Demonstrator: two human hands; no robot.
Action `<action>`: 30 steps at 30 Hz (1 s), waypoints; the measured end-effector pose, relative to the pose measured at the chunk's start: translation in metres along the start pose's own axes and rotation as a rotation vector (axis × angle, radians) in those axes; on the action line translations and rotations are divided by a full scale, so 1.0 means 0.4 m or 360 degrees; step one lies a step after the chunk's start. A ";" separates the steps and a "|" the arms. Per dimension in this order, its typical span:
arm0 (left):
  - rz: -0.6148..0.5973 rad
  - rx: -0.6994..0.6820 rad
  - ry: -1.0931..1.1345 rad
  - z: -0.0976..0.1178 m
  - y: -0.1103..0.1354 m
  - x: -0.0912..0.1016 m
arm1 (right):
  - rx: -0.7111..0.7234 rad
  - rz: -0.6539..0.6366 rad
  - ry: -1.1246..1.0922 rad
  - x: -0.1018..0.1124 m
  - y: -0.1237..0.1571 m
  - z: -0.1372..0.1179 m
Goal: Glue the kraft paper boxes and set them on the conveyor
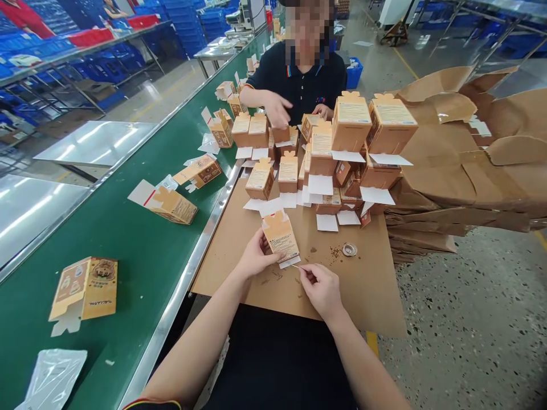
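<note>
My left hand (257, 255) is closed around the side of a small printed carton (280, 234), thumb across its front face. The carton is tilted over the cardboard sheet (354, 296), with white flaps standing out at its top and bottom. Just right of its lower flap, my right hand (320, 289) pinches a thin pale stick (294, 266) between thumb and forefinger. The stick's far end lies by the flap; whether it touches cannot be made out. Dark crumbs (335, 251) and a small round clear dish (349, 249) lie to the right.
Stacked cartons (321, 149) with white flaps fill the table's far side. A co-worker (299, 85) sits behind them. On the left, a green conveyor belt (141, 262) carries open cartons (92, 287) and a silvery pouch (57, 378). Brown cardboard sheets (478, 176) are piled at right.
</note>
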State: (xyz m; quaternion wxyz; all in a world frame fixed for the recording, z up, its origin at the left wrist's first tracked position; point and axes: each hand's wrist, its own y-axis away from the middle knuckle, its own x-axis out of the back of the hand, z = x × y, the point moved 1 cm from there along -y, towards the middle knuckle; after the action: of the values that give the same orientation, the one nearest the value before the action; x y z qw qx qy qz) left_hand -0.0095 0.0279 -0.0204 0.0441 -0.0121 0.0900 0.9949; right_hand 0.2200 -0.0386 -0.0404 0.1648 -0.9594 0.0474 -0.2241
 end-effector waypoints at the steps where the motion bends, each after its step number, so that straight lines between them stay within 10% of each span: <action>1: 0.0001 -0.0005 -0.0009 0.000 0.001 -0.001 | 0.0004 0.0012 -0.0003 0.002 -0.002 0.005; 15: 0.0170 -0.0265 -0.0757 -0.032 0.087 -0.021 | -0.0155 0.0290 0.0037 0.196 0.063 -0.015; 24: 0.1580 -0.0038 -0.0876 -0.022 0.271 0.404 | -0.0106 0.0221 -0.0063 0.186 0.059 -0.005; 30: 0.1813 0.0208 -0.0640 0.010 0.215 0.583 | -0.0060 0.0216 -0.0037 0.176 0.037 0.009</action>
State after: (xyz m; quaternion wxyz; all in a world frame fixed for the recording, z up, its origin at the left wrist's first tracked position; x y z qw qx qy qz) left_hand -0.2496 -0.0356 -0.0086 -0.4784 0.2289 0.1330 0.8373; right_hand 0.2844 -0.0632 -0.0194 0.1621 -0.9594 0.1147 -0.2005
